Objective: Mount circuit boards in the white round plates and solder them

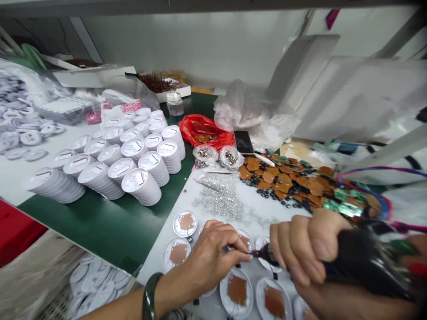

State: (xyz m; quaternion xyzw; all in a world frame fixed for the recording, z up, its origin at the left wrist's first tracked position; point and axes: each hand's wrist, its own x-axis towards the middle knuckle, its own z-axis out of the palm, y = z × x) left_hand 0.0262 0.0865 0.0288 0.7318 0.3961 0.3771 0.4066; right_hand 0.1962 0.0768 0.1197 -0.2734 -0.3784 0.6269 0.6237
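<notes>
My right hand (pixel 308 246) is wrapped round a black electric screwdriver (pixel 363 258), which lies nearly level and points left. Its thin bit reaches the fingertips of my left hand (pixel 216 249). Thumb and forefinger of that hand are pinched at the bit's tip; whatever they hold is too small or hidden to name. Under and around both hands lie round white plastic covers with brown square circuit boards in them, such as one cover (pixel 236 293) in front and another (pixel 185 223) to the left. My left hand partly hides some of them.
Stacked white round covers (pixel 142 186) stand on the green mat at left. Small silvery screws (pixel 222 198) are spread beyond my hands. Loose brown boards (pixel 287 178) heap at right, near a red bag (pixel 205 131), two bags of metal parts, a phone (pixel 243 143) and a bottle (pixel 175 106).
</notes>
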